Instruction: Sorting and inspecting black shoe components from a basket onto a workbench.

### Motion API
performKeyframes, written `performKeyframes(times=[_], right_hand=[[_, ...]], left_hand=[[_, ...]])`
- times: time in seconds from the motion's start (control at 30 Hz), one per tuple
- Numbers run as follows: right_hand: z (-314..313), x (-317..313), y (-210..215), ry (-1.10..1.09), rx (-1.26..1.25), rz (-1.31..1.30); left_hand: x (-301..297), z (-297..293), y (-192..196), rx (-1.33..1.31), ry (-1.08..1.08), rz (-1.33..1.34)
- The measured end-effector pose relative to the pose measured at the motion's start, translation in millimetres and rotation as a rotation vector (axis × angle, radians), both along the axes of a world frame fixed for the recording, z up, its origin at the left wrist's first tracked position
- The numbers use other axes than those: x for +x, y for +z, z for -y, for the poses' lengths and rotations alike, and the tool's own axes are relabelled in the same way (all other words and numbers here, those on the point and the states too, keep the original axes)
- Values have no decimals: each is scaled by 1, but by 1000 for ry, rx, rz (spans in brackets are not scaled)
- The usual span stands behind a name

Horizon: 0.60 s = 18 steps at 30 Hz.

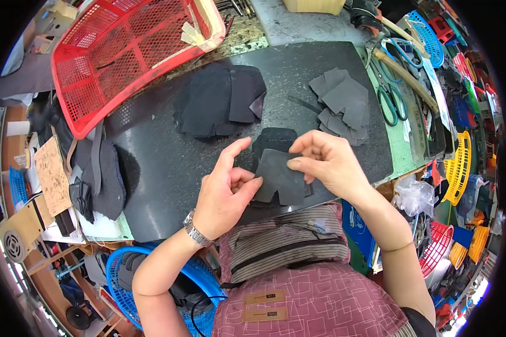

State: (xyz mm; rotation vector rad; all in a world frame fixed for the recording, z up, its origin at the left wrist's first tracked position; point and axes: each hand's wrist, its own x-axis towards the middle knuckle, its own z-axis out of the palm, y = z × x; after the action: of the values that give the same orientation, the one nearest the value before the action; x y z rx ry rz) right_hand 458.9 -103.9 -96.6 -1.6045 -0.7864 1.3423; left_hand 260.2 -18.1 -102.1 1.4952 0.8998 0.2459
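Observation:
Near the front edge of the dark slab, a grey, notched leather-like piece [282, 173] is between my hands. My left hand [219, 196], with a metal watch at the wrist, pinches its left edge between thumb and curled fingers; the index finger points up, away from it. My right hand [333, 167] has thumb and forefinger closed on its upper right corner. Just behind it lies a small black piece [278, 136], partly covered. Farther back are a pile of black pieces [205, 104] and, to the right, a loose pile of grey pieces [346, 101].
The dark stone slab [168, 168] bears the piles. A red mesh basket [76, 121] stands at the back left. Scissors [392, 105] and a wooden-handled tool [407, 78] lie on the right. Below the left edge sits a blue basket [115, 269]; more black pieces [108, 185] lie far left.

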Motion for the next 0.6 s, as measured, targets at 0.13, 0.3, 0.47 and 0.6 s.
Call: performKeyframes(times=[0.13,0.3,0.47,0.6], right_hand=[[-15,-5,-10,78,-54,138],[-19,-4,-20,74,-69,181],[-13,-9,-25,130,48,491],[-12,-11,-18,153,338,963]], left_hand=[[-6,0,-17,75,16,-48],[-3,-4,-24,80,27,-79],[2,-9,-19,318,-76,-159],[29,-51,-10,1420,-161,8]])
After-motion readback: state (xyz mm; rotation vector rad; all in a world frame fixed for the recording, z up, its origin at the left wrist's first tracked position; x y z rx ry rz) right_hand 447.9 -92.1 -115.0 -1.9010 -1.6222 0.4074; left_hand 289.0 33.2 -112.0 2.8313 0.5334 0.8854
